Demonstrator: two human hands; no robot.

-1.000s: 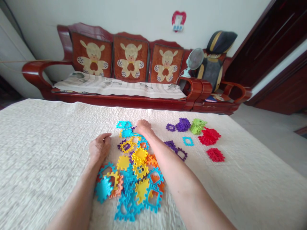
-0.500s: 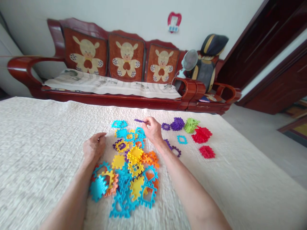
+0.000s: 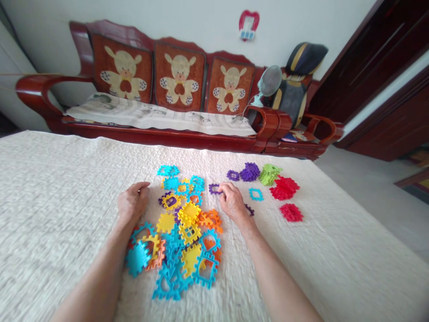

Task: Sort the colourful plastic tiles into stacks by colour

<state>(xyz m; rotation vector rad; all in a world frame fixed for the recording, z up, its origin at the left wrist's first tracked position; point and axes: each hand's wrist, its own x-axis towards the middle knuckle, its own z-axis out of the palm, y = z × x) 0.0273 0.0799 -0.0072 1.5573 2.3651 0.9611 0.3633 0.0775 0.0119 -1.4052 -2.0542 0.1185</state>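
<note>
My right hand (image 3: pixel 232 201) is closed on a purple toothed frame piece (image 3: pixel 214 189), which sticks out left of the fingertips just over the cloth. Another purple piece (image 3: pixel 249 209) is partly covered by my right wrist. Resting on the cloth left of the mixed pile, my left hand (image 3: pixel 133 200) has its fingers curled in, and no piece shows in it. Between my forearms lie loose interlocking plastic pieces: yellow tiles (image 3: pixel 190 213), blue frames (image 3: pixel 206 270), orange pieces (image 3: pixel 211 220) and a yellow frame over purple (image 3: pixel 170 202).
Sorted stacks stand at the right: purple (image 3: pixel 250 171), green (image 3: pixel 269 174) and red (image 3: pixel 284 188), with a smaller red stack (image 3: pixel 291 212) nearer. A lone blue frame (image 3: pixel 256 194) lies beside them. Beyond the cloth-covered table (image 3: pixel 73 179) is a wooden sofa (image 3: pixel 167 139) with a fan (image 3: pixel 271 81).
My right hand has moved right and nearer with the purple frame piece, which has turned from edge-on to show its opening. My left hand stays almost in place. The view has shifted slightly.
</note>
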